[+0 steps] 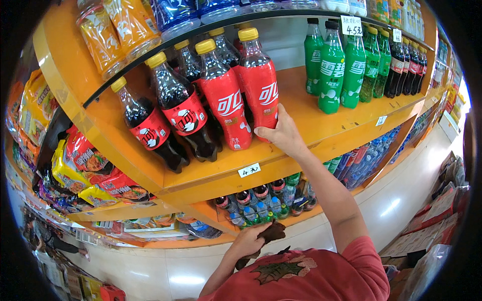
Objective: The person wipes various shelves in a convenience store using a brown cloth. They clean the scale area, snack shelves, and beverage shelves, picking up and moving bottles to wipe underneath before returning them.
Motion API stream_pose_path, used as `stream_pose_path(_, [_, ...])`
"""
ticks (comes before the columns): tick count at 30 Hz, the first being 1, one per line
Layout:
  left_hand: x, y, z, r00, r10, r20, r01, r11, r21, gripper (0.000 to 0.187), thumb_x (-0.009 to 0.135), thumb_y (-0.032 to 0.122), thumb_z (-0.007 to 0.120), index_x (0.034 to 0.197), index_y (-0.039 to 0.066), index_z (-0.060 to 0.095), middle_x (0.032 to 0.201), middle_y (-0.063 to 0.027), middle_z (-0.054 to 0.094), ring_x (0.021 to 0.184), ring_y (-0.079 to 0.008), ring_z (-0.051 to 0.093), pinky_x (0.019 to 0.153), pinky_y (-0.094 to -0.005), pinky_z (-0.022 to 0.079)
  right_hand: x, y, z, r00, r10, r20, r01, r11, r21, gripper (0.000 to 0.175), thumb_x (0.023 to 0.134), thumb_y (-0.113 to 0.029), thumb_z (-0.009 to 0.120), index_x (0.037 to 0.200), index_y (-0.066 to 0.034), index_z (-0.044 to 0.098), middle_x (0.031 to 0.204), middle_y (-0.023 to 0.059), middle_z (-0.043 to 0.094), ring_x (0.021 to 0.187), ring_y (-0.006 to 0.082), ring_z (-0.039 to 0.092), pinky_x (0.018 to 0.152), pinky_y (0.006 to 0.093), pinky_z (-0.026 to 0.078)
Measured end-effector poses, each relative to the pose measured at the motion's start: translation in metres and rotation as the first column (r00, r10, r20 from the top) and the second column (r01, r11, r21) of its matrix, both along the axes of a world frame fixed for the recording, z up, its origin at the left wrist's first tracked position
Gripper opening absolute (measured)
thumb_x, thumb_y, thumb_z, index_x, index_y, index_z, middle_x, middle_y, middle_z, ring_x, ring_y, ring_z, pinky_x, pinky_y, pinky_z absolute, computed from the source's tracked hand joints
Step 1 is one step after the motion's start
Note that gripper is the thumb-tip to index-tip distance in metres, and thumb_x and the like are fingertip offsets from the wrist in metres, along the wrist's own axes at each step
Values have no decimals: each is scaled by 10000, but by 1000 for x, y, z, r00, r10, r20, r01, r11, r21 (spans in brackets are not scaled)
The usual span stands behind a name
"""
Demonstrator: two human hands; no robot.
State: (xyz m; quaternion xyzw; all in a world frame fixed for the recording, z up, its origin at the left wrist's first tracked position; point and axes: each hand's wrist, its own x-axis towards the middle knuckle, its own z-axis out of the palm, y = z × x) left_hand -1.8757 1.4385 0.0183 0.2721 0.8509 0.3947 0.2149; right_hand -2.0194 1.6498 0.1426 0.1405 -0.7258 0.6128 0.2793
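Observation:
My right hand (281,132) grips the lower part of a red-sleeved cola bottle (260,88) with a yellow cap. Its thumb lies across the front, and the other fingers are along the right side. The bottle stands upright at the right end of a group on the orange shelf (297,113). Directly left of it stands another red-sleeved cola bottle (226,101). Two dark cola bottles with red labels, a larger one (184,109) and a smaller one (148,126), are farther left. Lower down, near my body, my left hand (248,240) holds a crumpled brown cloth (274,232).
Green soda bottles (331,75) stand right of a gap on this shelf. Above runs a dark-edged upper shelf (226,19) with drinks. Price tags (249,170) line the front edge. Noodle packs (88,154) fill the left shelves; bottles (263,205) stand below. Cartons (425,225) lie right.

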Motion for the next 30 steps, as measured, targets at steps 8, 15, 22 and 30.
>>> stream_pose_path(8, [-4, 12, -23, 990, -99, -102, 104, 993, 47, 604, 699, 27, 493, 1297, 102, 460, 855, -167, 639, 654, -216, 615, 636, -302, 483, 4, -6, 0, 995, -97, -20, 98, 993, 70, 582, 690, -152, 754, 1116, 37, 406, 1007, 178, 590, 940, 261, 586, 820, 346, 460])
stream_pose_path(15, [-3, 20, -18, 993, -104, -46, 104, 995, -3, 612, 701, 21, 490, 1304, 120, 457, 939, -161, 646, 643, -202, 621, 630, -295, 490, 7, -12, 3, 980, -198, -34, 200, 979, 46, 640, 638, -156, 784, 1111, 51, 406, 1003, 231, 565, 943, 357, 557, 813, 405, 447])
stream_pose_path(22, [-1, 29, -9, 995, -80, 64, 81, 997, -10, 624, 719, 13, 480, 1327, 147, 437, 899, -125, 652, 583, -160, 599, 592, -276, 490, 7, -13, 2, 968, -248, -21, 249, 968, 29, 666, 608, -165, 801, 1107, 46, 413, 1004, 231, 556, 957, 387, 527, 825, 427, 431])
stream_pose_path(30, [3, 27, 3, 998, -16, 64, 13, 998, 54, 576, 759, 9, 513, 1315, 148, 455, 966, -96, 622, 732, -135, 591, 684, -255, 472, -2, -12, -5, 969, -243, -51, 239, 969, -68, 724, 636, -237, 800, 1156, 54, 387, 1063, 220, 524, 991, 339, 509, 864, 409, 409])
